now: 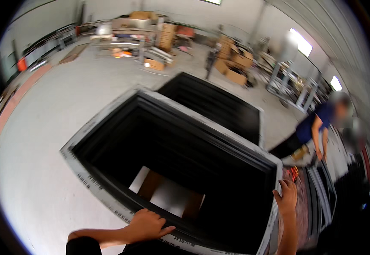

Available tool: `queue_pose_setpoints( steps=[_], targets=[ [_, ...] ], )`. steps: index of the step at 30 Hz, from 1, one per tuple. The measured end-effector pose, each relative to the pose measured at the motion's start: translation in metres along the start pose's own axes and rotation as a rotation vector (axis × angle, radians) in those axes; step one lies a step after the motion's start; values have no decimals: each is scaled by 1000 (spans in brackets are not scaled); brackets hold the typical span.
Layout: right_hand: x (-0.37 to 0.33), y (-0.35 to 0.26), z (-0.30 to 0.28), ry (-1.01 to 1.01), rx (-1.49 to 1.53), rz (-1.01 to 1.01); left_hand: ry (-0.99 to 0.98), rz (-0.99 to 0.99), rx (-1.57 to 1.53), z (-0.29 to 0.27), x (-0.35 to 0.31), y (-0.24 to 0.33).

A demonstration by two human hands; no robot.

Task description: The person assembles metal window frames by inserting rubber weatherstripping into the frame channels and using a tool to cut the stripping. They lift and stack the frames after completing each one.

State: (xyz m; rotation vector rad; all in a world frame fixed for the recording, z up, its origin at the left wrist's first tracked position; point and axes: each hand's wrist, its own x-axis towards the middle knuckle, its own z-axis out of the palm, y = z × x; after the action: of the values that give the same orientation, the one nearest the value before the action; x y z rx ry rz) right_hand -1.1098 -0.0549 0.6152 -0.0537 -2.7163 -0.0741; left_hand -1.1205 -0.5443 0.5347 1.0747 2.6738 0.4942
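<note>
In front of me stands a tall stack of large rectangular frames, dark on their inner sides. The top window frame (pixel 102 193) is covered in pale printed film. My left hand (pixel 145 225) is closed over its near rail, with the thumb pointing right along the edge. On the right-hand rail, near the far right corner, my right hand (pixel 287 197) grips with curled fingers. The undersides of both grips are hidden. Deep inside the stack, a brown and white surface (pixel 168 195) shows at the bottom.
A second frame stack (pixel 210 102) stands right behind. At right, a co-worker (pixel 310 129) in dark blue bends over several dark profiles (pixel 321 187). Cardboard boxes (pixel 236 63) and a cluttered workbench (pixel 129 36) line the far wall. Pale floor (pixel 36 170) lies to the left.
</note>
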Motion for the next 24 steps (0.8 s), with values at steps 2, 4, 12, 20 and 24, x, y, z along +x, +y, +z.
queue_pose_setpoints(
  steps=[2, 4, 12, 20, 24],
  targets=[
    [-75, 26, -15, 10, -38, 149, -8, 45, -36, 3, 12, 4],
    [-137, 13, -21, -166, -15, 480, -36, 34, -85, 5, 13, 8],
    [-214, -63, -10, -198, 266, 755, -246, 107, -281, 0, 22, 42],
    [-205, -35, 3, -190, 264, 724, 260, 347, 58, 37, 24, 81],
    [-245, -51, -13, -119, 484, 756, 423, 127, 154, 55, -3, 104]
  ],
)
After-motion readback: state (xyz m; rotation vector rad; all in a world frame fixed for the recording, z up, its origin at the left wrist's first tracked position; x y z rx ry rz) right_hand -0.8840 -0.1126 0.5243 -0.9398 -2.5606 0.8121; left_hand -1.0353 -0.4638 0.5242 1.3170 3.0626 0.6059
